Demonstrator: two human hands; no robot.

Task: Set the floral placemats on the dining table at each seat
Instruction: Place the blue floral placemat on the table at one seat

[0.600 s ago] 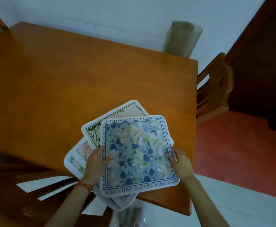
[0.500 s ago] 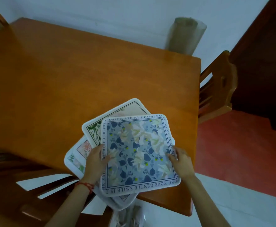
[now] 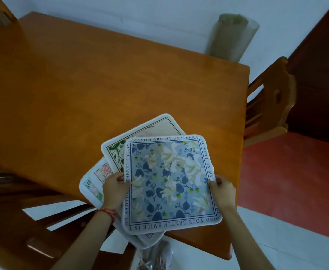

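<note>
Here both hands, left hand and right hand, pinch the blue floral placemat off the fanned stack; next, lay it squarely at a seat on the dining table.

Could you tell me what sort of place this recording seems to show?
Probably a home dining area: a wooden dining table, a carved wooden chair pulled up at its side, and floral placemats held in both hands.

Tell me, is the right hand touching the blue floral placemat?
Touching. The head view shows the right hand with fingers curled onto the right edge of the blue floral placemat, thumb on its printed border.
</note>
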